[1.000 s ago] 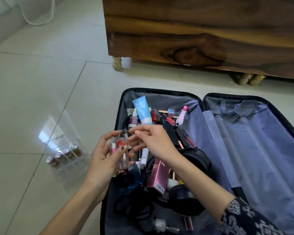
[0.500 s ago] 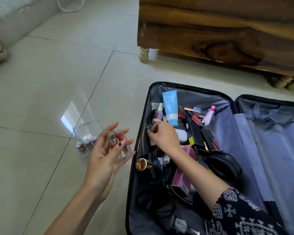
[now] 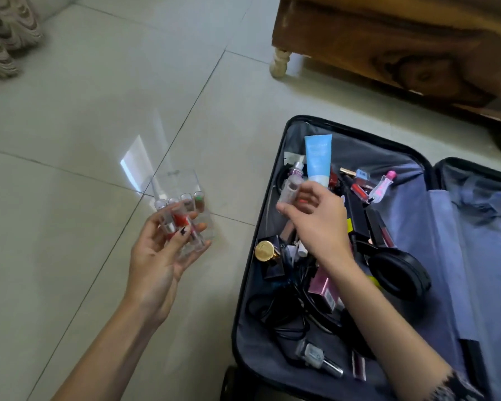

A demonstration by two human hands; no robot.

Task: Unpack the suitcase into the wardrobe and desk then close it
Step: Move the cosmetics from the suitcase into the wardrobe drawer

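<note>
A black suitcase (image 3: 272,157) with grey lining lies open on the floor, its left half strewn with cosmetics. My left hand (image 3: 159,256) holds several small clear lipstick tubes (image 3: 182,224) over the floor, left of the case. My right hand (image 3: 315,221) pinches one more clear tube (image 3: 289,191) above the case's left edge. On the tiles, just behind my left hand, stands a clear acrylic organiser (image 3: 182,186) with several lipsticks upright in it.
Inside the case lie a blue cream tube (image 3: 318,160), a gold-capped dark bottle (image 3: 268,257), a pink box (image 3: 324,290), black cables (image 3: 287,316), black headphones (image 3: 399,273) and a nail-polish bottle (image 3: 318,358). A wooden cabinet (image 3: 402,47) on short legs stands behind. Patterned fabric (image 3: 6,33) hangs far left.
My right hand has lifted out of the case holding a clear tube and moved left. My left hand keeps its tubes near the organiser. The view has shifted left.
</note>
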